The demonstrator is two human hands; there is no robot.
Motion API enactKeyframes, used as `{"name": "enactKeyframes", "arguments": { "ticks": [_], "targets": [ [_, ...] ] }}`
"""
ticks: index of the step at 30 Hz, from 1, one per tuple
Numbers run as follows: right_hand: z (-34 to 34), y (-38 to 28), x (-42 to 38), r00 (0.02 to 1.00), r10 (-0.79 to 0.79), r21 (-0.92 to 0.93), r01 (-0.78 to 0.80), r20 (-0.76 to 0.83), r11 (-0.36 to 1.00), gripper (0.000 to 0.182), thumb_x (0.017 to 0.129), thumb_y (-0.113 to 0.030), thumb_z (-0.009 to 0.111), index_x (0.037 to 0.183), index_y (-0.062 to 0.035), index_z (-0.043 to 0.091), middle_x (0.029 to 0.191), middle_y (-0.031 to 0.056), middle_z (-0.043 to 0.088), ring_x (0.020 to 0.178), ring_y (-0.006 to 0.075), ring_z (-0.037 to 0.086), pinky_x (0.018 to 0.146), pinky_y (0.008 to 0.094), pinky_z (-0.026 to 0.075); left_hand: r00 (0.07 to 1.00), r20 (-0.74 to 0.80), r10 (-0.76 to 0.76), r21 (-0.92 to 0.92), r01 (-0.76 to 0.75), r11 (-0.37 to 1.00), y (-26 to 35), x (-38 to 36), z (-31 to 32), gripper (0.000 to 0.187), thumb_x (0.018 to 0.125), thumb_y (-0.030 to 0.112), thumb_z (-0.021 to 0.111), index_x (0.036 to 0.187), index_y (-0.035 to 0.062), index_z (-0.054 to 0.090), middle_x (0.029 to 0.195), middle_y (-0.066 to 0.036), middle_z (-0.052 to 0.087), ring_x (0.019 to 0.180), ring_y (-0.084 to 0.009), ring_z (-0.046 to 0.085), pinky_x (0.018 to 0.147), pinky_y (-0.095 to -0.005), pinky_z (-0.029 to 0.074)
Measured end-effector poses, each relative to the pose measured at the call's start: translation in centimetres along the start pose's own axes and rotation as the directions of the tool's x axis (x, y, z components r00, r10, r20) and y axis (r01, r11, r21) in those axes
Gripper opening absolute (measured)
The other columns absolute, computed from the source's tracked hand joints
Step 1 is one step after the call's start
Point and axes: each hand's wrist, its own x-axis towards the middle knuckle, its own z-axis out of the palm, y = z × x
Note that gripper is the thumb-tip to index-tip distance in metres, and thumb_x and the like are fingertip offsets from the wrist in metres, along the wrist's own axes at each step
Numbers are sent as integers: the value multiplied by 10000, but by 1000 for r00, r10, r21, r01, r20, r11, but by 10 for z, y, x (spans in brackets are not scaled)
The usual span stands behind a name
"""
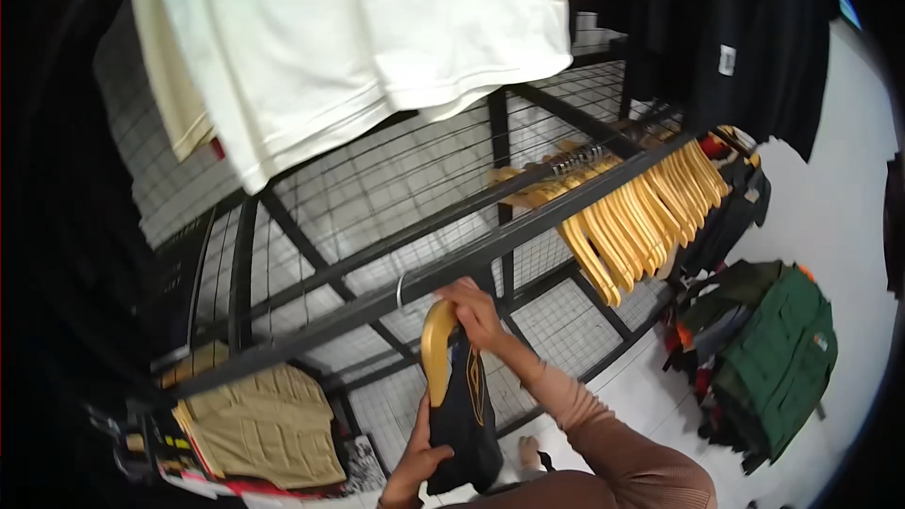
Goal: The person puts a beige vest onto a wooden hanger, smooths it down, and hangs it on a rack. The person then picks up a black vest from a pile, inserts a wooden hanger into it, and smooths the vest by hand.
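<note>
A wooden hanger (436,349) hangs near the black rail, its metal hook at the rail's front edge. Dark cloth with a thin orange outline (468,424) hangs from it. My right hand (474,314) is closed at the hanger's upper end, by the cloth's top. Lower down, my left hand (419,460) grips the dark garment at its left side, thumb over the cloth, just under the hanger's lower end.
Several bare wooden hangers (650,217) hang on the rack (471,250) at the right. White shirts (349,38) hang above. Beige garments (269,429) lie at lower left. A green vest (778,358) tops a pile at right. Dark clothes (764,47) hang at upper right.
</note>
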Motion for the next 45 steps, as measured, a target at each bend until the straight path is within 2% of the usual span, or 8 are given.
{"name": "enactKeyframes", "arguments": {
  "ticks": [9, 16, 20, 22, 29, 31, 39, 45],
  "targets": [
    [-29, 180, 9, 994, 52, -722, 33, 95, 691, 287, 870, -175, 419, 985, 14, 603, 997, 184, 617, 949, 366, 568, 850, 421, 430, 982, -10, 186, 14, -186, 982, -3, 3, 10, 1026, 534, -143, 439, 1473, 82, 92, 1509, -112, 158, 1404, -223, 97, 1109, -307, 105],
    [-12, 31, 30, 958, 93, 154, -139, 269, 978, 297, 911, -207, 428, 1022, 13, 594, 989, 181, 610, 948, 299, 581, 866, 362, 423, 978, -29, 207, 6, -207, 978, -3, 7, 18, 1012, 539, -149, 421, 1471, 82, 103, 1507, -126, 161, 1408, -239, 101, 1114, -325, 90],
    [-18, 140, 8, 908, 357, -43, -357, 218, 933, 280, 925, -189, 427, 966, 19, 610, 937, 185, 619, 921, 315, 585, 860, 371, 425, 981, -18, 195, -4, -195, 981, 2, 6, 16, 1010, 542, -152, 415, 1472, 86, 102, 1508, -129, 154, 1407, -242, 106, 1116, -326, 90],
    [-30, 225, -15, 978, -201, -736, 179, 59, 653, 285, 940, -175, 409, 957, 25, 612, 946, 209, 617, 936, 337, 578, 869, 382, 420, 986, -15, 166, -13, -166, 986, 4, 3, 17, 1007, 545, -154, 410, 1472, 90, 103, 1507, -131, 152, 1406, -245, 111, 1116, -328, 90],
    [-27, 67, 7, 807, 584, -95, -591, -90, 801, 311, 941, -190, 414, 1056, 55, 565, 1096, 244, 549, 1067, 359, 509, 951, 396, 362, 963, -73, 261, 160, -247, 956, 2, 6, 23, 993, 564, -158, 407, 1471, 85, 86, 1513, -138, 139, 1408, -269, 104, 1120, -344, 91],
    [-3, 31, 2, 997, -80, 90, 82, -22, 993, 327, 943, -206, 410, 1044, 70, 553, 1069, 240, 557, 1051, 335, 522, 939, 390, 370, 967, -71, 244, 176, -229, 957, -1, 10, 26, 991, 568, -161, 407, 1471, 84, 81, 1515, -140, 135, 1409, -274, 101, 1121, -347, 92],
    [3, 142, 0, 962, 254, -307, -272, -96, 912, 331, 946, -206, 426, 1141, 41, 526, 1069, 202, 586, 1044, 352, 526, 931, 337, 381, 967, -54, 248, 237, -228, 944, -12, 14, 26, 975, 602, -160, 413, 1470, 82, 41, 1528, -135, 74, 1412, -275, 81, 1122, -341, 90],
    [-14, -61, 4, 937, 321, -238, -346, -139, 907, 372, 846, -177, 613, 1156, 14, 535, 983, 162, 592, 893, 232, 574, 820, 339, 449, 941, -9, 339, 622, -261, 739, -31, 20, 42, 840, 856, 238, 572, 1468, 76, 20, 1506, -239, -29, 1385, -426, 21, 1043, -625, 89]
  ]
}}
